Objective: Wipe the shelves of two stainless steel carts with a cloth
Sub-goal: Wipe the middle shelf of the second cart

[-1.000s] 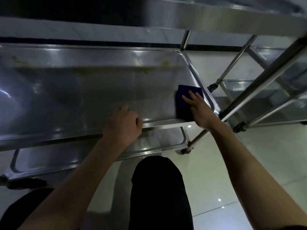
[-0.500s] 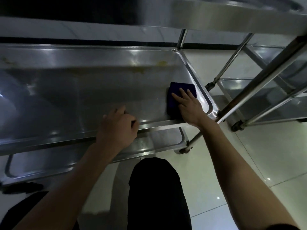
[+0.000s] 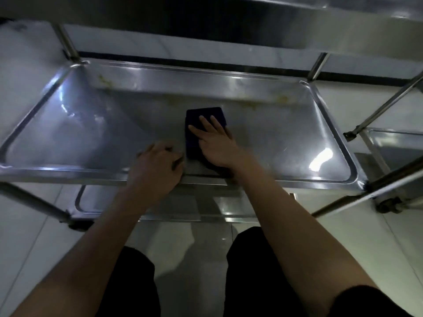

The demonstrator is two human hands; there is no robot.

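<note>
Your right hand (image 3: pixel 214 143) slid the cloth (image 3: pixel 203 126) from the shelf's (image 3: pixel 68 124) right end to mid-front, fingers flat, pressing; left hand (image 3: pixel 158 165) grips the front rim to steady.

Right hand (image 3: pixel 216 143) hides cloth (image 3: pixel 194 124) middle; top shelf (image 3: pixel 320 26) cropped.

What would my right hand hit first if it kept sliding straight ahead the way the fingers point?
Probably the raised back wall of the middle shelf, near its yellowish stains; the right hand presses the blue cloth.
</note>
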